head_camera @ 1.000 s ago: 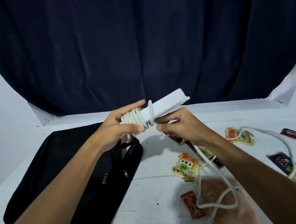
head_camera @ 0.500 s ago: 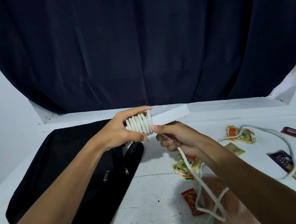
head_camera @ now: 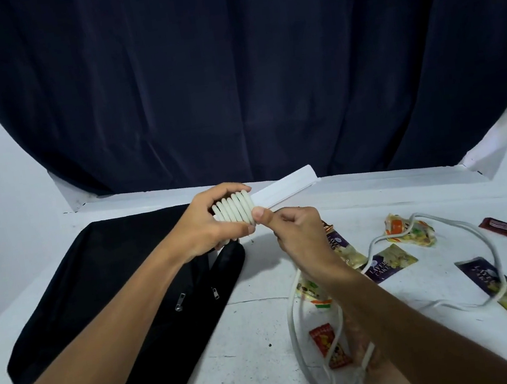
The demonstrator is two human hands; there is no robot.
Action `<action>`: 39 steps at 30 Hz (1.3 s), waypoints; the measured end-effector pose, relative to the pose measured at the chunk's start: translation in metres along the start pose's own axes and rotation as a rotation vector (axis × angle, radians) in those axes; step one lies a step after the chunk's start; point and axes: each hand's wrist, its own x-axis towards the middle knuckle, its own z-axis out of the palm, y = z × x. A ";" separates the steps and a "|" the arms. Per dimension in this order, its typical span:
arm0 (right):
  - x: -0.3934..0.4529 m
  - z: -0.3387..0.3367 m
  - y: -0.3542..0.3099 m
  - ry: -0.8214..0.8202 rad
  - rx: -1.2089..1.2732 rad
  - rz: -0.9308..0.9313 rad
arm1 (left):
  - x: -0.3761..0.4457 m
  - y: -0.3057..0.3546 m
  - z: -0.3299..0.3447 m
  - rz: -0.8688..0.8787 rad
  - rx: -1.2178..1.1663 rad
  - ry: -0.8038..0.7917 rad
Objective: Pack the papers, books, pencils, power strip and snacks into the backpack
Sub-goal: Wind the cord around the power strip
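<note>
Power strip [head_camera: 280,188], a white bar, is being held above the surface [head_camera: 256,346] beside the black backpack [head_camera: 104,295]. Left hand [head_camera: 208,226] is gripping its wrapped end, fingers curled round the coils. Right hand [head_camera: 296,234] is pinching the white cord [head_camera: 492,253], now pressing a fresh turn tight against the others. Compared with a second ago, more coils are showing; much cord is trailing across snack packets [head_camera: 410,230], so winding is likely unfinished.

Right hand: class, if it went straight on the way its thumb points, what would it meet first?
The right hand points up-left; first it would meet the white cable coils wound round the white power strip, gripped by the left hand. They seem almost touching; depth is unclear.
</note>
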 end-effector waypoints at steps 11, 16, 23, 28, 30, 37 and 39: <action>-0.002 0.003 -0.006 0.056 0.177 0.067 | 0.005 0.016 -0.001 0.197 0.509 -0.035; 0.000 0.004 -0.005 0.151 0.095 0.039 | 0.011 0.000 0.021 0.337 0.560 0.172; -0.008 -0.009 -0.032 -0.204 0.132 0.381 | 0.025 0.001 0.000 0.322 0.608 0.290; -0.035 -0.020 -0.051 -0.350 -0.316 0.251 | 0.038 -0.010 -0.044 0.177 1.055 0.367; -0.023 -0.026 -0.060 -0.157 -0.666 -0.044 | 0.035 -0.017 -0.049 0.205 1.163 0.145; 0.059 -0.077 -0.047 0.047 -0.472 -0.151 | -0.005 -0.018 -0.020 0.134 0.473 -0.234; 0.059 -0.078 -0.038 -0.064 -0.378 -0.022 | -0.011 -0.014 -0.014 0.096 0.156 -0.198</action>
